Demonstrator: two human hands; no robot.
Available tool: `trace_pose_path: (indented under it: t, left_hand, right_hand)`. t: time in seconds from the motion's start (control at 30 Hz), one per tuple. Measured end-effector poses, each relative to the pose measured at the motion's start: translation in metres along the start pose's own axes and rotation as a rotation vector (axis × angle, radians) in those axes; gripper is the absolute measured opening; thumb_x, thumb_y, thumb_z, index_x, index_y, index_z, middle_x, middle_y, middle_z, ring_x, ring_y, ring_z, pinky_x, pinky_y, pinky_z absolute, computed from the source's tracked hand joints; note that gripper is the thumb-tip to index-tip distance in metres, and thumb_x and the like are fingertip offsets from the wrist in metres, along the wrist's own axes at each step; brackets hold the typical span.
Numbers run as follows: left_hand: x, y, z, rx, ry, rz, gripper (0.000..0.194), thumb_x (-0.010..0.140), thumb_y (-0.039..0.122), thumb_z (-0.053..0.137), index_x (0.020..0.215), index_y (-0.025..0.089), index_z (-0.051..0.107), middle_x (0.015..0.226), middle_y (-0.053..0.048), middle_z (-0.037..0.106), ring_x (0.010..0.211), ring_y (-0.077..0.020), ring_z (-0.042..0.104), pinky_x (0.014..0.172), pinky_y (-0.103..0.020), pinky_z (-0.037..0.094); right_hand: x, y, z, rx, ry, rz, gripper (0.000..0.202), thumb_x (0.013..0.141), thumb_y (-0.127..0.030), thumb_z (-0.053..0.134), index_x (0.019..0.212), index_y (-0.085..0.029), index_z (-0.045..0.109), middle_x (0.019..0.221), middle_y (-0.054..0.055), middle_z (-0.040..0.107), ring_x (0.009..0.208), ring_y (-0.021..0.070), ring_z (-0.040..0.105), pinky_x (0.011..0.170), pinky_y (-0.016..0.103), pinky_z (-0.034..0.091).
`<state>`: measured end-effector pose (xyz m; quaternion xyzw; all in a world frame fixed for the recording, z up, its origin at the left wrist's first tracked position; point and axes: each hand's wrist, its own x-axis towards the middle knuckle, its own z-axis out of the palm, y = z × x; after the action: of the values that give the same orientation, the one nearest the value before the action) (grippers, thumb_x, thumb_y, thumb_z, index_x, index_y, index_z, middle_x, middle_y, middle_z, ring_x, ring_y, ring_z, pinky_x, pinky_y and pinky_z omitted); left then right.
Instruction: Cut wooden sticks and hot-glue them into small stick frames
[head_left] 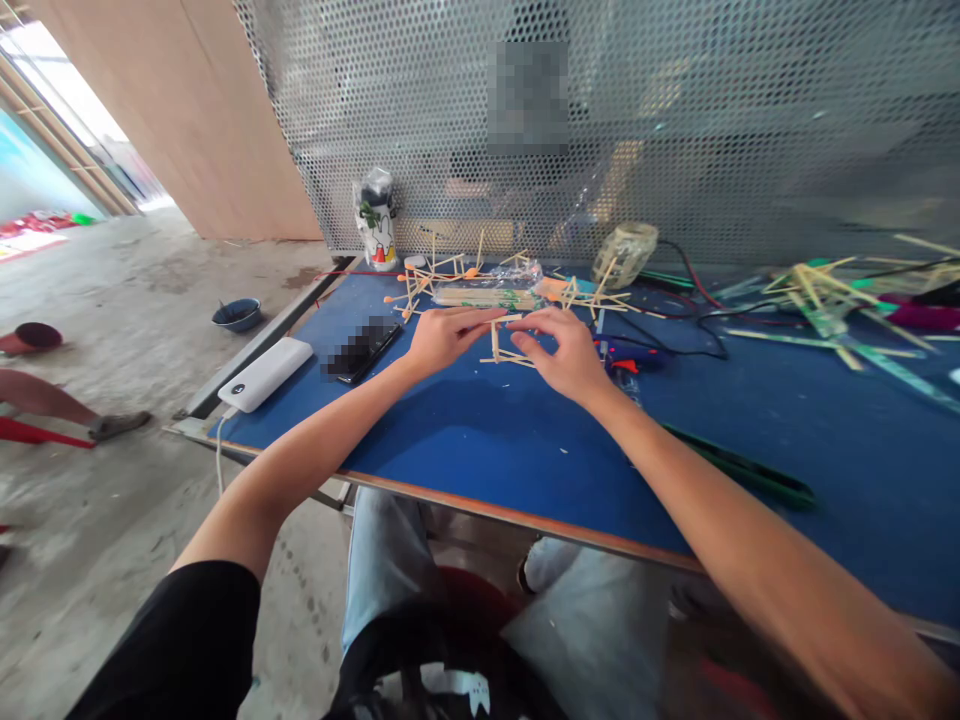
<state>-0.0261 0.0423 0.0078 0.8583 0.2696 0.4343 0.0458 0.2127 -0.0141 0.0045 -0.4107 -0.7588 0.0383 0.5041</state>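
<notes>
A small frame of thin wooden sticks [496, 342] stands on the blue table between my two hands. My left hand [448, 338] reaches over its left side, with fingers pressed together and their tips at the top stick. On the other side, my right hand [559, 345] curls, thumb and fingers near the frame's top right. Whether either hand grips a stick is too small to tell. Just behind lie a clear bag of sticks [487, 298] and joined stick structures, one at the left [420, 285] with orange ends and another at the right [592, 297].
A white power bank [266, 374] and a black phone [364, 348] lie left on the blue table [480, 450]. A green tray [739, 465] lies right, with a blue tool [630, 352], cables and a stick pile [825, 300] beyond. A wrapped cup [377, 225] and jar [624, 252] stand behind.
</notes>
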Motion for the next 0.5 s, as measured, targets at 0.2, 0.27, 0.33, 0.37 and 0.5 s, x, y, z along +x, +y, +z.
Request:
trace_pose_path:
  t: [0.2, 0.27, 0.33, 0.37, 0.5]
  left_hand:
    - [0.0, -0.004, 0.001, 0.026, -0.003, 0.051, 0.032, 0.11, 0.041, 0.062, 0.133, 0.03, 0.082, 0.103, -0.006, 0.087, 0.086, -0.0146, 0.08, 0.076, -0.025, 0.057]
    - [0.0, -0.005, 0.0, 0.026, -0.002, 0.038, 0.032, 0.11, 0.04, 0.062, 0.132, 0.031, 0.083, 0.107, -0.006, 0.087, 0.087, -0.0148, 0.08, 0.077, -0.026, 0.058]
    - [0.001, -0.005, 0.0, 0.022, -0.001, 0.034, 0.031, 0.11, 0.04, 0.063, 0.131, 0.03, 0.083, 0.108, -0.006, 0.087, 0.087, -0.0149, 0.08, 0.077, -0.026, 0.058]
    - [0.001, -0.004, -0.001, 0.019, -0.001, 0.03, 0.031, 0.11, 0.04, 0.062, 0.131, 0.03, 0.083, 0.107, -0.006, 0.087, 0.086, -0.0149, 0.08, 0.077, -0.026, 0.058]
    - [0.001, -0.004, -0.002, 0.039, -0.02, 0.008, 0.031, 0.11, 0.039, 0.062, 0.132, 0.033, 0.082, 0.109, -0.005, 0.087, 0.085, -0.0139, 0.079, 0.075, -0.025, 0.057]
  right_hand:
    - [0.0, 0.006, -0.002, -0.01, -0.051, 0.042, 0.03, 0.102, -0.051, 0.069, 0.09, -0.028, 0.084, 0.096, 0.006, 0.083, 0.095, 0.0284, 0.075, 0.095, 0.049, 0.056]
    - [0.002, 0.01, -0.006, 0.018, -0.025, 0.085, 0.029, 0.101, -0.05, 0.069, 0.09, -0.028, 0.084, 0.096, 0.006, 0.083, 0.095, 0.0281, 0.075, 0.095, 0.048, 0.057]
    - [0.004, 0.016, -0.011, 0.031, -0.008, 0.108, 0.03, 0.101, -0.051, 0.07, 0.09, -0.027, 0.084, 0.096, 0.007, 0.083, 0.093, 0.0281, 0.076, 0.093, 0.048, 0.058]
    - [0.004, 0.019, -0.012, 0.031, -0.001, 0.117, 0.03, 0.1, -0.051, 0.07, 0.09, -0.027, 0.084, 0.097, 0.007, 0.084, 0.093, 0.0281, 0.076, 0.093, 0.048, 0.058]
    - [0.003, 0.023, -0.011, 0.017, 0.012, 0.162, 0.036, 0.1, -0.058, 0.068, 0.091, -0.027, 0.084, 0.099, 0.008, 0.084, 0.092, 0.0283, 0.077, 0.088, 0.046, 0.058]
